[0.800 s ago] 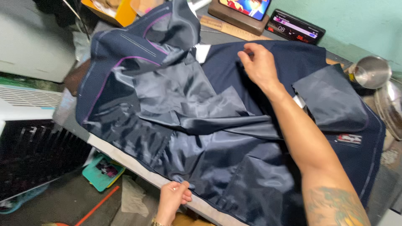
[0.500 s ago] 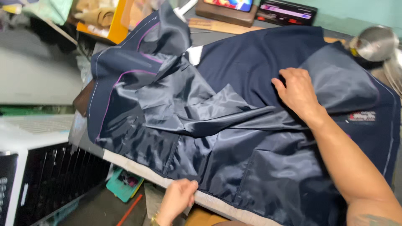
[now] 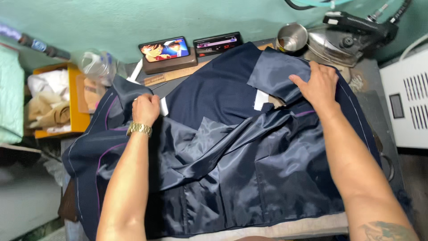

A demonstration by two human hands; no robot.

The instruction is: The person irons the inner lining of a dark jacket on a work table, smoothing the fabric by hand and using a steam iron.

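A dark navy jacket (image 3: 223, 147) lies inside out across the work table, its shiny lining up and thin purple piping along the seams. My left hand (image 3: 145, 109), with a gold watch on the wrist, is closed on a fold of the jacket at its far left. Over at the far right, my right hand (image 3: 317, 85) lies flat with fingers spread on a lining flap (image 3: 276, 73) of the jacket. A small white label (image 3: 261, 100) shows beside that hand.
A phone with a cartoon on its screen (image 3: 164, 49) rests on a wooden block, a small digital display (image 3: 218, 43) beside it. A steel cup (image 3: 292, 37) and a steam iron (image 3: 339, 40) stand at the back right. A wooden ruler (image 3: 178, 73) lies behind the jacket. A white machine (image 3: 408, 105) is at the right, a yellow bin of cloth (image 3: 53, 100) at the left.
My left hand went from the near table edge up to the jacket's far left and gripped it. My right hand slid to the far right flap. The camera swung to face the wall.
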